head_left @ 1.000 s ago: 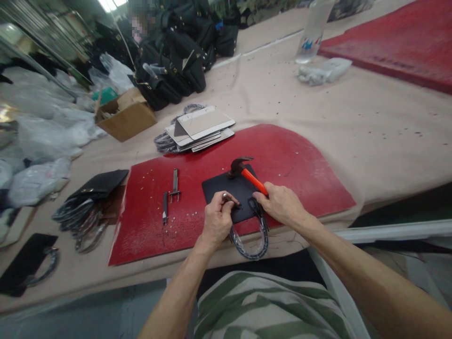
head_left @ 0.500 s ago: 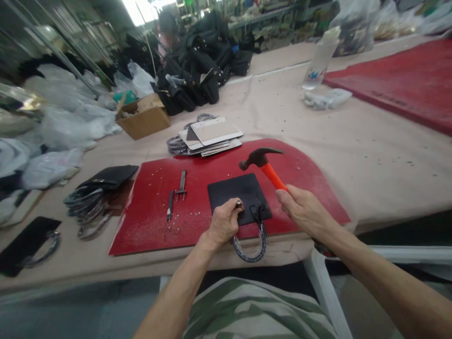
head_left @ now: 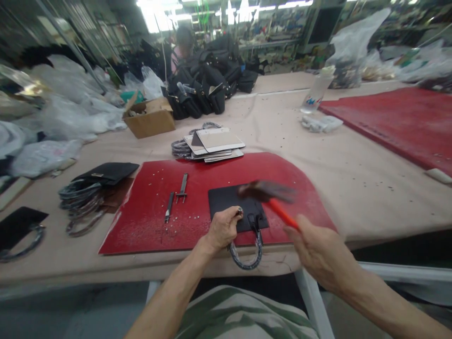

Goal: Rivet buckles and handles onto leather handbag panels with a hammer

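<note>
My left hand (head_left: 225,227) is closed around a short metal punch (head_left: 240,210), held upright with only its top end showing. Its lower tip is hidden by my fingers, over a black leather panel (head_left: 226,197). A looped handle (head_left: 246,264), wrapped in clear plastic, is attached at the panel's near edge. In my right hand (head_left: 319,252) is a claw hammer (head_left: 282,212) with an orange handle. The hammer's head is blurred by motion and hangs above the panel's right side, apart from the punch. Under the panel lies a red board (head_left: 148,188).
Two metal pronged tools (head_left: 169,207) and small white bits lie on the board's left. Stacked panels with handles (head_left: 221,141) sit behind it; more black panels (head_left: 106,173) lie left. A cardboard box (head_left: 151,120), black bags (head_left: 208,80) and a plastic bottle (head_left: 315,94) stand farther back.
My right hand and the hammer have moved slightly right and nearer to me, the hammer now blurred. The left hand stays on the punch over the panel. The head view has tilted up a little.
</note>
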Motion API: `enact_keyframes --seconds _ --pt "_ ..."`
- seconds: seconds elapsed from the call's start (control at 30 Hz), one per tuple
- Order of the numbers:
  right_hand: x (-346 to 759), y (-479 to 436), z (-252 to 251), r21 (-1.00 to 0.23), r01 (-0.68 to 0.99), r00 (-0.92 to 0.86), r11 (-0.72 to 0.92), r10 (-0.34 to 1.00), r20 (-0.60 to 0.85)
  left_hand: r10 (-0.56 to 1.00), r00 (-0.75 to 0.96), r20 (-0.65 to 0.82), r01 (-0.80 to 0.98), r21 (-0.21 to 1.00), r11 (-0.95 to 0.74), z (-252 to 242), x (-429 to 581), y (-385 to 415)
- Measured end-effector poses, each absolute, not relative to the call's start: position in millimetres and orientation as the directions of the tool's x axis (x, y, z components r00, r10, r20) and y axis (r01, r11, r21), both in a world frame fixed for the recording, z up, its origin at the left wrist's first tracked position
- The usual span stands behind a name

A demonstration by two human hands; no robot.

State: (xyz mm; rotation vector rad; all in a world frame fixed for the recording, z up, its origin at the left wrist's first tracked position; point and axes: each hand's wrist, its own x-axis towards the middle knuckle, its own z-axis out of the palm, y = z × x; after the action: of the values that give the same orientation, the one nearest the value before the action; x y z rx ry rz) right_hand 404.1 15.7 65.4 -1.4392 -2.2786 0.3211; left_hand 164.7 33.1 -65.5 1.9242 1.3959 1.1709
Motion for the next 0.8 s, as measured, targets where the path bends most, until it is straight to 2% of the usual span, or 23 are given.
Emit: enact_keyframes --seconds 0.07,0.1,0.23,0.37,0.53,0.63,0.7,0.8 --pt "407.2 18.3 65.6 -0.338 0.813 -0.466 0.475 0.878 0.111 0.927 0.111 0.359 0.517 0.776 -0.362 -66.3 164.7 32.8" --pt "408.6 19.0 67.5 -0.327 0.825 -0.454 0.461 0.885 0.102 0.925 0.113 0.363 0.517 0.773 -0.366 -66.7 164.7 32.7" --pt "408.8 15.6 71.3 -0.356 0.866 -0.293 0.351 0.933 0.206 0.922 0.112 0.37 0.511 0.775 -0.372 -68.0 164.4 32.5" --pt "412.2 14.3 54.2 -0.325 0.858 -0.413 0.398 0.91 0.024 0.934 0.109 0.341 0.531 0.774 -0.345 -67.4 164.1 32.7" --pt "425.7 44.1 26.1 -0.354 0.899 -0.302 0.257 0.95 -0.078 0.927 0.117 0.357 0.52 0.773 -0.364 -61.6 164.4 31.1" --pt "426.7 69.2 3.8 -0.179 0.976 -0.147 0.127 0.984 -0.1 0.927 0.116 0.356 0.529 0.768 -0.361 -60.9 164.1 28.2" --pt "422.3 79.8 -10.5 -0.056 0.996 -0.069 0.067 0.997 -0.035 0.925 0.112 0.363 0.542 0.758 -0.363 -63.0 163.8 26.5" --pt "409.2 82.1 -24.0 0.034 0.994 -0.11 0.106 0.985 0.131 0.927 0.094 0.362 0.53 0.77 -0.355 -66.8 164.3 26.4"
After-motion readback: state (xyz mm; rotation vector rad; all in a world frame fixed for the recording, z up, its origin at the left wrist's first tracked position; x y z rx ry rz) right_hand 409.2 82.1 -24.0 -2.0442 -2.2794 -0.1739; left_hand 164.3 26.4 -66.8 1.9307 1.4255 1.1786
